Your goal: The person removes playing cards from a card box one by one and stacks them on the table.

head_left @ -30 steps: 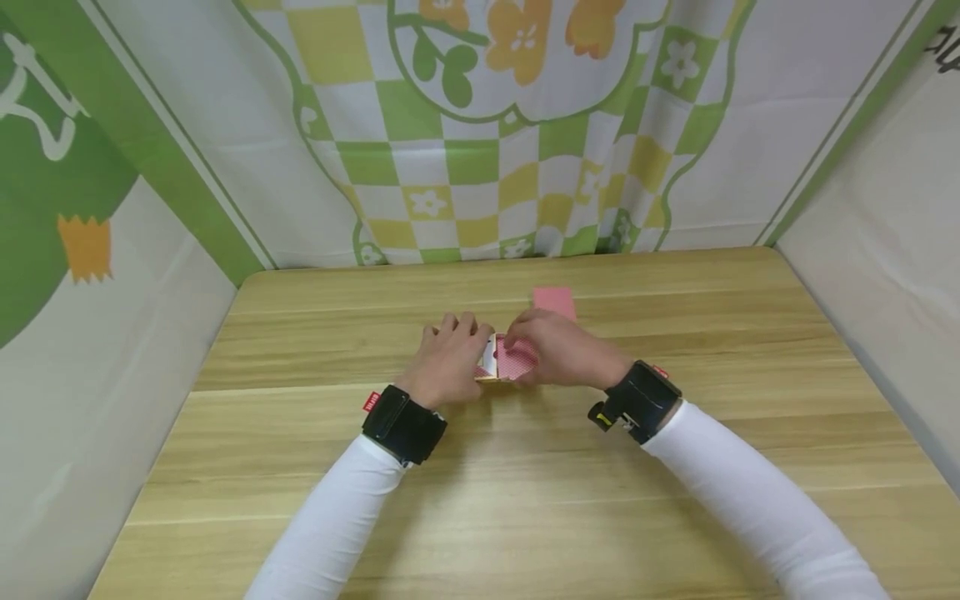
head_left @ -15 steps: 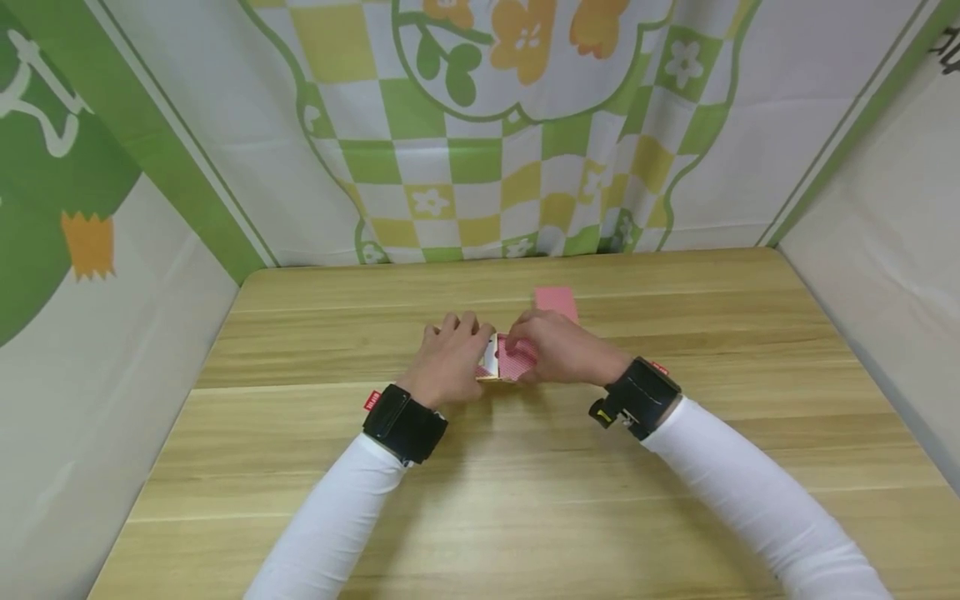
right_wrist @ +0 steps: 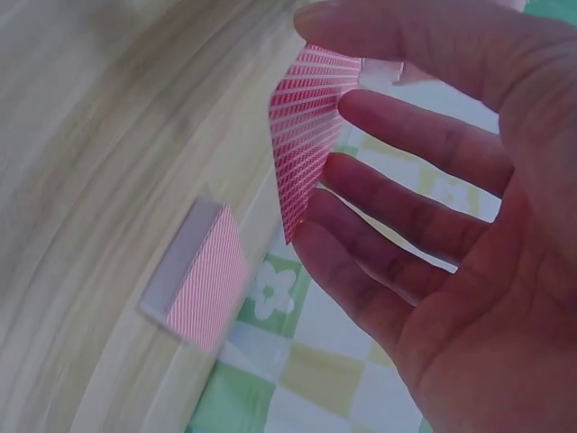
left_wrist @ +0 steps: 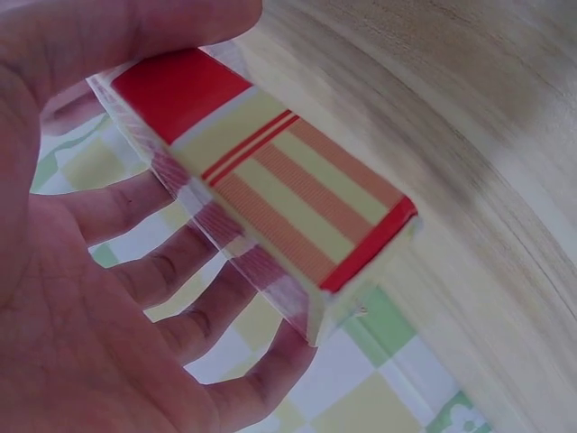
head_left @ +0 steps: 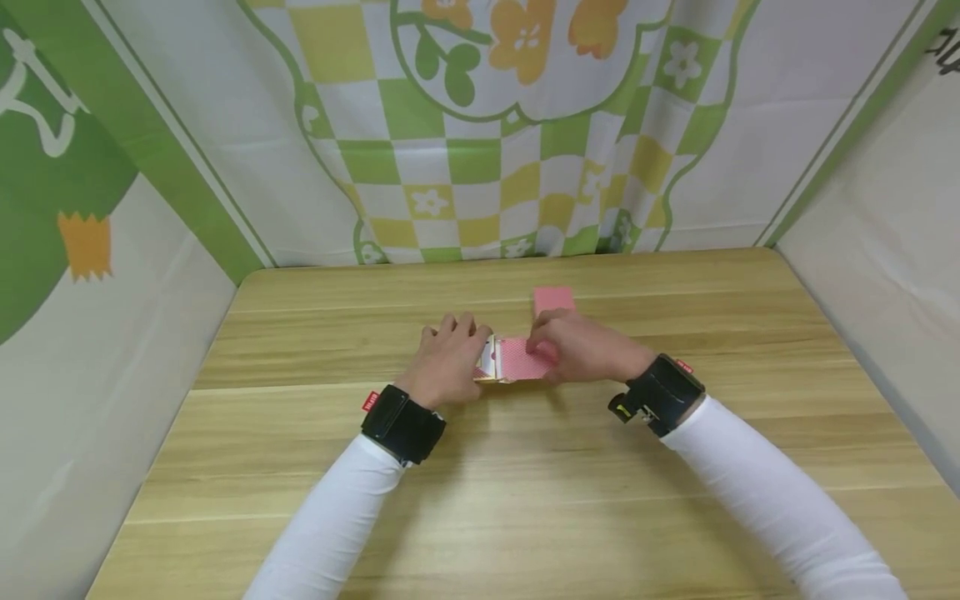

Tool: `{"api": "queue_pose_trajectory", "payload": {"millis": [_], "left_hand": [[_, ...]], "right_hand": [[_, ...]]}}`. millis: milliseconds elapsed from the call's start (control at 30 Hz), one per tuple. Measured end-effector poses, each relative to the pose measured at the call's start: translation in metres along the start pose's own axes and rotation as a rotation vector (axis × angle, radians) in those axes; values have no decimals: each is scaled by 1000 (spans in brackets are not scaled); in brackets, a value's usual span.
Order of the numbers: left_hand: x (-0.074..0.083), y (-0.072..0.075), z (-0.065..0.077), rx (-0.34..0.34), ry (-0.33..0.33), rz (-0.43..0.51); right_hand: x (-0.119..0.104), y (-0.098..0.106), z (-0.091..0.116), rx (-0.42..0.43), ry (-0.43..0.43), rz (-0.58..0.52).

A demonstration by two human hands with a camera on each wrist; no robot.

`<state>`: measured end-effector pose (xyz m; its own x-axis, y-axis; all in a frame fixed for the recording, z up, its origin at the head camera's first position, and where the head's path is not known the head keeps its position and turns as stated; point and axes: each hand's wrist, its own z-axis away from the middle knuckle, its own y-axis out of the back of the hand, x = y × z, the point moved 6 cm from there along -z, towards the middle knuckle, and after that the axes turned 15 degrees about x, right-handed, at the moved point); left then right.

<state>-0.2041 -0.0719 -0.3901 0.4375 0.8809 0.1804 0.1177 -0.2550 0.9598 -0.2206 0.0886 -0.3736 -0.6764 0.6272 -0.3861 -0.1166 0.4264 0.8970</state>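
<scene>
My left hand [head_left: 444, 367] grips a playing card box [left_wrist: 270, 171] with a red, cream and striped side; its thumb lies along one edge and its fingers along the other. In the head view, the box's open end faces right. My right hand [head_left: 588, 346] pinches a playing card [head_left: 517, 358] with a red patterned back, thumb on one edge and fingers on the opposite edge. The card [right_wrist: 311, 126] lies in line with the box's open end, its left edge right at the opening. The rest of the box is hidden under my left hand.
A squared stack of red-backed cards [head_left: 553, 298] lies on the wooden table [head_left: 540, 500], just beyond my right hand. Behind the table's far edge hangs a green and yellow checked curtain [head_left: 472, 158], with pale cloth walls at both sides.
My right hand has moved to the right, drawing the playing card farther out from the box's open end, so more of its back shows. The left hand and box have stayed nearly still.
</scene>
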Motion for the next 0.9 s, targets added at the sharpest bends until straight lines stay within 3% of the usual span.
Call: {"api": "queue_pose_trajectory", "payload": {"millis": [267,533,700,900], "left_hand": [[-1,-1,2,1,12,9],[0,-3,2,-7,17,8],[1,-4,2,-12,18,12],[1,-4,2,-12,23,15]], "right_hand": [[14,12,4,36,9,-19],[35,22,0,138,-226,66],[47,21,-4,239,-365,57],[57,15,-9,347,-465,63]]}}
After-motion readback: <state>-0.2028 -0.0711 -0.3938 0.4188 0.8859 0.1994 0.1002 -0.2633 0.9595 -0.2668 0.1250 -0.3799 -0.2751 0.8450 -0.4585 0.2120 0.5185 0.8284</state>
